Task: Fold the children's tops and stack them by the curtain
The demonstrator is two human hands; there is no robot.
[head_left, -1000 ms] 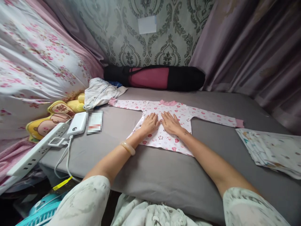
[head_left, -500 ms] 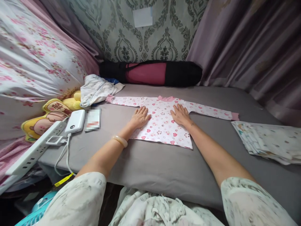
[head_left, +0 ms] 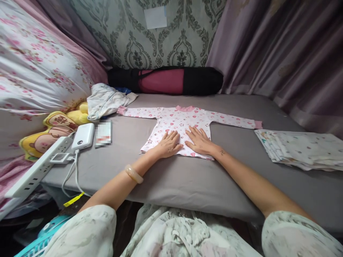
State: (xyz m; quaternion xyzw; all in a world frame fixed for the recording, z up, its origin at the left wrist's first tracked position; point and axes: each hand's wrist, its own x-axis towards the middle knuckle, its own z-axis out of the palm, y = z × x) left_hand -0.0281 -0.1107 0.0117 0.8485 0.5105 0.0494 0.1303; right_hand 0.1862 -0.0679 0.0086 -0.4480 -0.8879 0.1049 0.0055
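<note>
- The floral cloth point(head_left: 40, 67) runs out of frame at the left, and the far end of the power strip point(head_left: 40, 169) beside it is also cut off; the strip hides the lower part of a yellow cushion point(head_left: 40, 142).
- Below, a turquoise object point(head_left: 40, 239) leaves the bottom edge, too little of it showing to name.
- A white power bank point(head_left: 83, 135) lies next to a packet point(head_left: 103, 134) whose print is blurred into squares.
- A crumpled white cloth point(head_left: 102, 101) mostly covers something blue; the shirt's left cuff ends just beside it, contact unclear.
- Gray sheet point(head_left: 125, 139) stretches between packet and shirt, leaving sideways room above the left forearm.
- The left hand point(head_left: 169, 143) lies palm down, fingers extended and grasping nothing, hiding part of the hem.
- The pink-and-white shirt point(head_left: 178, 121) is spread flat at the center, both sleeves out, a strip of sheet separating its collar from the long bag point(head_left: 166, 81) behind.
- The right hand point(head_left: 198, 141) is likewise flat on the shirt, fingers fanned, with no hold on the fabric; its wrist crosses near the lower right corner.
- Folded cloths point(head_left: 305, 146) nearly meet the right cuff, their far end cropped.
</note>
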